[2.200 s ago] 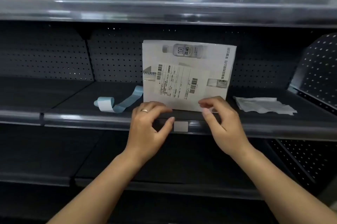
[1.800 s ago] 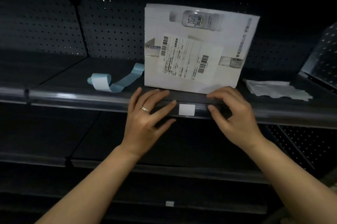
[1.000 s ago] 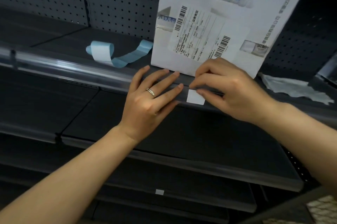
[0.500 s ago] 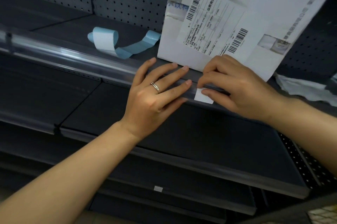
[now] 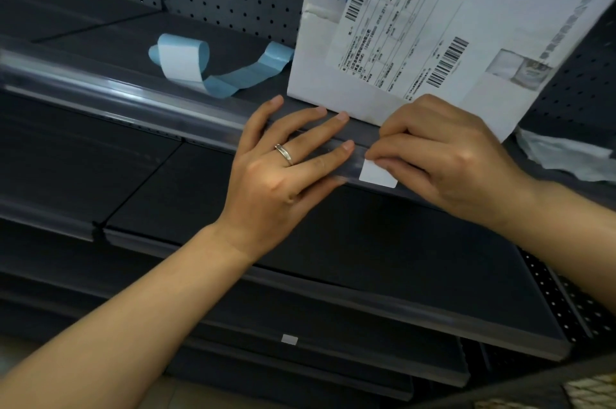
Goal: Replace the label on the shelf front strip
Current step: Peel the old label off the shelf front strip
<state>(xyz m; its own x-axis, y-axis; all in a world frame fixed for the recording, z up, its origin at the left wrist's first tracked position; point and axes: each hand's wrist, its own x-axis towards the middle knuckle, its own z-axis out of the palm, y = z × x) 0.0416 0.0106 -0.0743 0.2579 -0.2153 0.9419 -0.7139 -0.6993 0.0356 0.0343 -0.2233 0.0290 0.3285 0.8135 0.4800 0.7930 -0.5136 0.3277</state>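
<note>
Shelf front strip [image 5: 200,117] is seen running from upper left to lower right, its long axis followed by the small white label [image 5: 379,174] stuck on its face. Just left of the label, the left hand [image 5: 283,172] is laid flat with straight fingers. The label's upper right corner is pinched by the right hand [image 5: 443,155], the nearer one. That corner is hidden under the fingertips, so lift cannot be judged.

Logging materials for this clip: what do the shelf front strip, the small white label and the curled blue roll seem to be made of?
Shelf front strip: seemingly clear glossy plastic; it catches long highlights and the dark shelf shows through.
White label: matte paper by its look, blank and flat, pinched by the right hand.
Blue roll: thin glossy paper-like liner, probably label backing; it curls and loops freely.
</note>
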